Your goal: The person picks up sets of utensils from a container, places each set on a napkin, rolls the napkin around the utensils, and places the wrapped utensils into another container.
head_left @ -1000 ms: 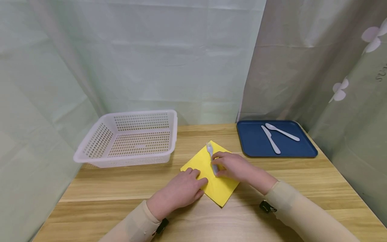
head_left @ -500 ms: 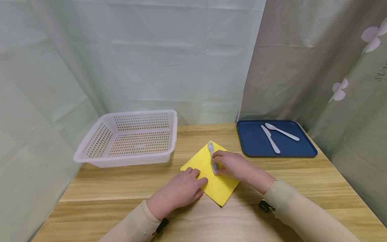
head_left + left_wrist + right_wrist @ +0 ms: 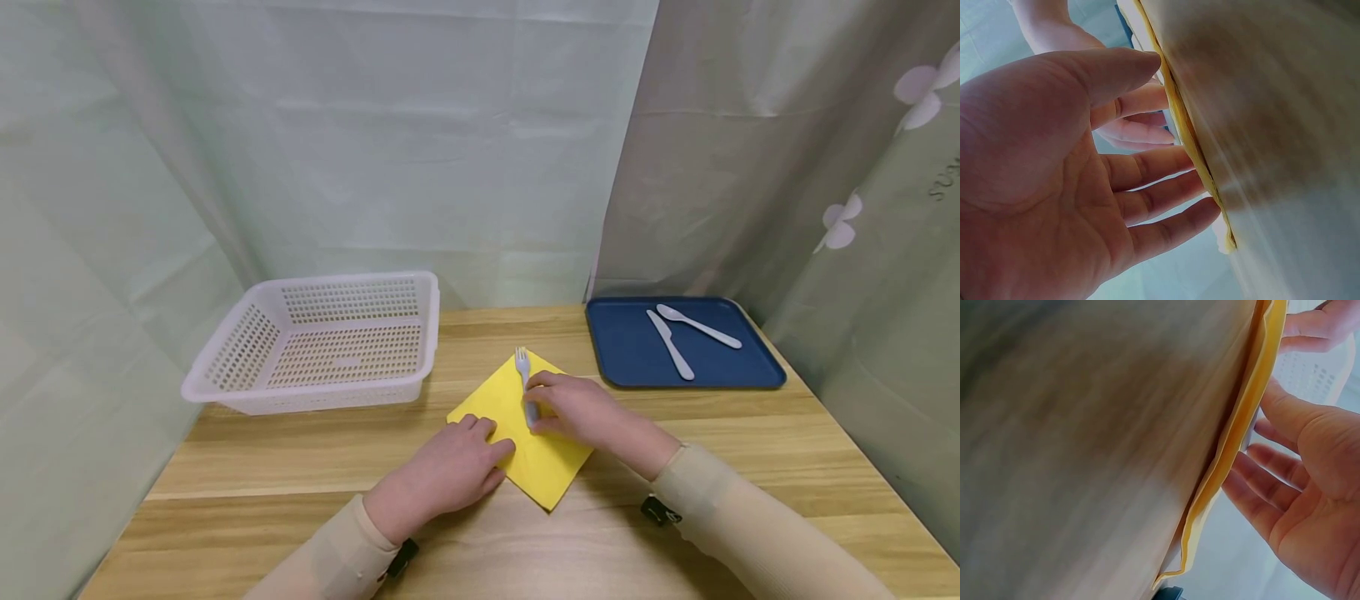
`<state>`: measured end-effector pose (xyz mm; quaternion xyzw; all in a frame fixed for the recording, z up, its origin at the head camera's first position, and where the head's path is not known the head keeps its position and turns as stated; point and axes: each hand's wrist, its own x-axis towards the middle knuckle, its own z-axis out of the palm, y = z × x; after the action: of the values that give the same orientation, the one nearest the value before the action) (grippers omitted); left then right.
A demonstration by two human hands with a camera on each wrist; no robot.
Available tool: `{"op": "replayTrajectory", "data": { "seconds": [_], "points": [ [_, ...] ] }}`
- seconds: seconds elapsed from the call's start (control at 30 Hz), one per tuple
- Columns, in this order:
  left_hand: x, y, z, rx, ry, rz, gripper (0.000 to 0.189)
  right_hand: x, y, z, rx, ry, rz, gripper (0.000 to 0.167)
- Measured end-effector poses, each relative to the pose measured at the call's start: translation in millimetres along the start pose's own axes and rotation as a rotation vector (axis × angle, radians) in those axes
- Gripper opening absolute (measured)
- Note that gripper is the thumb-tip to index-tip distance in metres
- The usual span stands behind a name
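A yellow folded napkin (image 3: 542, 476) lies turned cornerwise on the wooden table. On top of it is a pale grey-white fork (image 3: 522, 364), its tines toward the far corner. My right hand (image 3: 577, 408) holds the fork's handle between thumb and fingers, low over the napkin. In the right wrist view those fingertips come down at the napkin, and little of the fork shows. My left hand (image 3: 456, 468) rests on the napkin's left edge with fingers spread. The left wrist view shows its fingertips (image 3: 1210, 211) touching the napkin.
A white perforated plastic basket (image 3: 427, 354) stands at the back left. At the back right a blue tray (image 3: 622, 367) bears a white knife (image 3: 670, 343) and a white spoon (image 3: 699, 326). Curtains (image 3: 420, 150) hang behind and at both sides of the table.
The fork has shifted slightly and turned a little straighter on the napkin, with my right hand moving along with it. My left hand stays in place.
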<state>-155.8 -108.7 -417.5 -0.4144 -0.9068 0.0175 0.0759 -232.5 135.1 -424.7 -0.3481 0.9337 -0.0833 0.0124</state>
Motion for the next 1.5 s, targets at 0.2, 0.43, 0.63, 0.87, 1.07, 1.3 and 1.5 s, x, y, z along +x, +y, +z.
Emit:
{"op": "replayTrajectory", "data": {
  "seconds": [0.2, 0.43, 0.63, 0.87, 1.07, 1.3, 1.5],
  "points": [
    [0.9, -0.2, -0.4, -0.003, -0.001, 0.002, 0.016, -0.3, -0.3, -0.4, 0.004, 0.004, 0.003, 0.042],
    [1.0, -0.1, -0.3, -0.004, 0.010, 0.005, 0.016, 0.2, -0.1, -0.4, 0.004, 0.013, -0.004, 0.039],
    [1.0, 0.4, -0.6, -0.003, 0.002, 0.001, 0.016, 0.0, -1.2, -1.3, 0.003, 0.016, -0.002, 0.039],
    [1.0, 0.6, -0.8, -0.002, -0.007, -0.005, 0.016, 0.6, -0.7, 0.5, -0.008, 0.017, -0.005, 0.041],
    [1.1, 0.6, -1.0, -0.001, -0.017, -0.005, 0.015, 0.1, -2.3, 0.5, -0.007, 0.020, -0.008, 0.045],
    [1.5, 0.3, -0.9, 0.008, -0.023, -0.004, 0.015, -1.0, -4.3, -1.1, -0.007, 0.029, -0.002, 0.048],
    [1.0, 0.6, -1.0, 0.012, -0.021, -0.006, 0.015, -2.3, -4.2, -0.8, -0.018, 0.059, -0.017, 0.049]
  ]
}}
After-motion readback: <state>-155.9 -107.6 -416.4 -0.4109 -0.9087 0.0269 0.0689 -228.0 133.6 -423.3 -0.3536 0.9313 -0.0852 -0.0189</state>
